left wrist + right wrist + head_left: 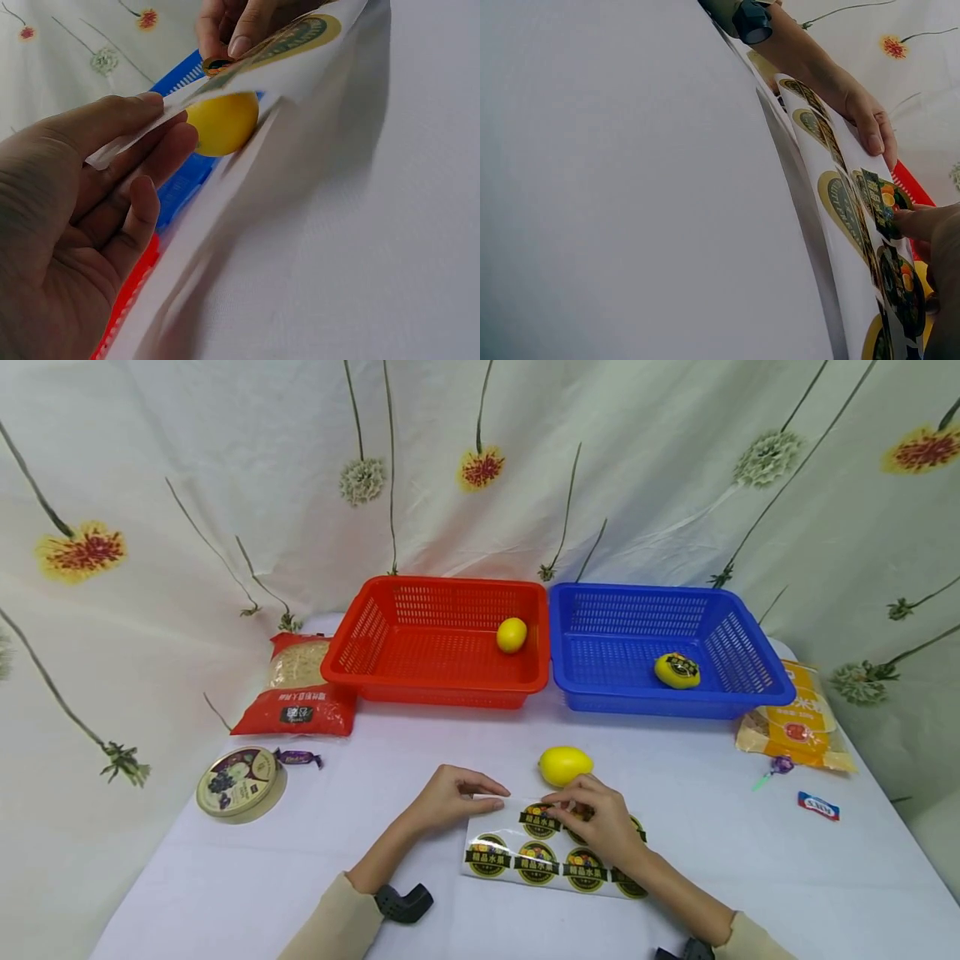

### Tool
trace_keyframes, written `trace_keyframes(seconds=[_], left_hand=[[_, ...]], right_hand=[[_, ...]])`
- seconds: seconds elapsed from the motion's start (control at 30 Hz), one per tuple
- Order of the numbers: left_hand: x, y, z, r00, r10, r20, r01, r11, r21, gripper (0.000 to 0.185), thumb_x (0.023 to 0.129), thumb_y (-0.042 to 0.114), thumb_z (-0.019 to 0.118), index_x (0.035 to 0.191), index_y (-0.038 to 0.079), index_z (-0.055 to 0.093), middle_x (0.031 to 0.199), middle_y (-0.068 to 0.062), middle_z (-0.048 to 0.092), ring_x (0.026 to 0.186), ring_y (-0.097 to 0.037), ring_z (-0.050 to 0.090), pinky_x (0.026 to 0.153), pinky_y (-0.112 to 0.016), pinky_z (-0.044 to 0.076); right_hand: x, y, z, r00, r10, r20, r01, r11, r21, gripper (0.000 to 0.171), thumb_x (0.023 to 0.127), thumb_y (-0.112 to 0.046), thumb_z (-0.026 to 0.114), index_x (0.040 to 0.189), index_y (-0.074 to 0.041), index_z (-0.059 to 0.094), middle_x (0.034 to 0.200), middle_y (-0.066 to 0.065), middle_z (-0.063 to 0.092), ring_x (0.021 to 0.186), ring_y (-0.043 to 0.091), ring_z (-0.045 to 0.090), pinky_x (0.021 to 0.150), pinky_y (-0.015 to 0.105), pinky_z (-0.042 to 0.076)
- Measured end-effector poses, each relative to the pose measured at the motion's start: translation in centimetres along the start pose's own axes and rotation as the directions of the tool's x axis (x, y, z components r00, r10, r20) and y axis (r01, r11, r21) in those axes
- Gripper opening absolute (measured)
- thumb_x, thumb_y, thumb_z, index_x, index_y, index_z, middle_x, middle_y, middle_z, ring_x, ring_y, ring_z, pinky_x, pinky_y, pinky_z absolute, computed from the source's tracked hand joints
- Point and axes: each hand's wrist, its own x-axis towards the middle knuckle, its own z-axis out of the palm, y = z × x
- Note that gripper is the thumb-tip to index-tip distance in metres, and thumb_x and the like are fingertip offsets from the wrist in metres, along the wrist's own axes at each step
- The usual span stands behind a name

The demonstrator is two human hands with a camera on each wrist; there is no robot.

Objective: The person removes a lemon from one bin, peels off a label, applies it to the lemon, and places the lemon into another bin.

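Pinching the upper left corner of the sticker sheet (551,856), the left hand (450,797) has thumb and fingers (161,154) clamped on the paper edge, forearm coming in from 7 o'clock. Right hand (596,822) lies on the sheet's top row, fingers together, thumb and forefinger nipping one round sticker (877,199) that is lifting off the backing; forearm comes in from 5 o'clock. Sheet sits at the near middle of the bench (750,868), white cloth over it. Loose lemon (565,765) just beyond the sheet at 12 o'clock. Further at 12, red basket (375,635) with a plain lemon (512,634), blue basket (738,647) beside it holding a stickered lemon (677,670). Round tin (238,782) and red packet (300,693) at 10 o'clock, yellow packet (798,718) at 2. Flower-print curtain (225,485) behind.
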Motion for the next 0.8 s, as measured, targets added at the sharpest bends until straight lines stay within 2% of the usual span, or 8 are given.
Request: trace_keyframes(seconds=[0.23,0.37,0.4,0.5,0.6,0.67,0.73,0.8], left_hand=[[0.1,0.0,0.0,1.0,0.001,-0.018,-0.001,1.0,0.012,0.017,0.079,0.02,0.075,0.093,0.012,0.074,0.084,0.006,0.07,0.078,-0.009,0.065,0.066,-0.025,0.053],[0.0,0.3,0.1,0.999,-0.043,-0.028,0.044,0.998,0.044,0.016,0.078,0.016,0.075,0.093,0.01,0.074,0.083,0.003,0.07,0.078,-0.007,0.064,0.066,-0.023,0.052],[-0.1,0.8,0.0,0.998,-0.053,-0.029,0.055,0.997,0.057,0.016,0.079,0.014,0.074,0.093,0.009,0.074,0.084,0.001,0.071,0.079,-0.007,0.064,0.067,-0.022,0.052],[-0.1,0.7,-0.1,0.996,-0.079,-0.03,0.081,0.993,0.08,0.015,0.079,0.014,0.074,0.093,0.012,0.074,0.084,0.004,0.07,0.081,-0.007,0.063,0.07,-0.022,0.051],[0.0,0.3,-0.5,0.998,-0.06,0.003,0.059,0.99,0.13,0.016,0.078,0.019,0.075,0.095,0.016,0.073,0.083,0.009,0.069,0.077,-0.005,0.061,0.066,-0.021,0.049],[0.2,-0.4,-0.9,0.999,-0.041,0.032,0.034,0.983,0.18,0.019,0.078,0.023,0.076,0.096,0.018,0.073,0.084,0.011,0.068,0.077,-0.004,0.06,0.066,-0.022,0.048],[0.4,-0.1,-1.5,0.999,-0.017,0.043,0.005,0.966,0.258,0.023,0.077,0.025,0.076,0.098,0.017,0.071,0.088,0.011,0.067,0.079,-0.005,0.059,0.069,-0.025,0.048],[0.9,0.3,-1.8,1.0,0.008,0.018,-0.013,0.944,0.33,0.027,0.076,0.027,0.076,0.1,0.016,0.07,0.094,0.01,0.065,0.086,-0.008,0.059,0.076,-0.028,0.048]], right_hand=[[0.0,0.0,-0.1,0.998,0.056,0.016,-0.057,0.997,0.056,0.012,0.078,-0.011,0.074,0.088,-0.018,0.071,0.083,-0.008,0.059,0.067,0.007,0.047,0.053,0.019,0.041],[0.0,-0.2,-0.2,0.994,0.106,0.031,-0.109,0.99,0.092,0.012,0.079,-0.012,0.072,0.088,-0.019,0.07,0.082,-0.01,0.059,0.069,0.008,0.048,0.056,0.02,0.043],[0.1,-0.7,-0.4,0.992,0.121,0.038,-0.124,0.987,0.1,0.011,0.08,-0.01,0.072,0.088,-0.018,0.07,0.081,-0.008,0.059,0.069,0.009,0.049,0.056,0.021,0.044],[0.6,-2.3,-1.0,0.984,0.168,0.059,-0.174,0.977,0.125,0.01,0.08,-0.004,0.07,0.087,-0.011,0.07,0.078,-0.003,0.06,0.068,0.01,0.05,0.057,0.022,0.045],[1.1,-3.7,-1.8,0.98,0.189,0.063,-0.196,0.972,0.133,0.011,0.078,0.002,0.07,0.087,-0.005,0.069,0.076,0.002,0.061,0.066,0.012,0.049,0.056,0.029,0.043],[1.1,-3.7,-2.2,0.98,0.191,0.055,-0.198,0.97,0.144,0.012,0.078,0.003,0.07,0.087,-0.004,0.069,0.075,0.002,0.061,0.067,0.014,0.049,0.057,0.033,0.042],[1.1,-3.7,-2.7,0.979,0.197,0.041,-0.201,0.969,0.144,0.012,0.078,0.004,0.07,0.087,-0.004,0.069,0.074,0.004,0.061,0.068,0.015,0.048,0.059,0.037,0.041],[1.2,-3.8,-3.3,0.979,0.205,0.015,-0.205,0.97,0.133,0.013,0.077,0.005,0.069,0.087,-0.003,0.069,0.074,0.005,0.062,0.069,0.017,0.048,0.061,0.036,0.041]])
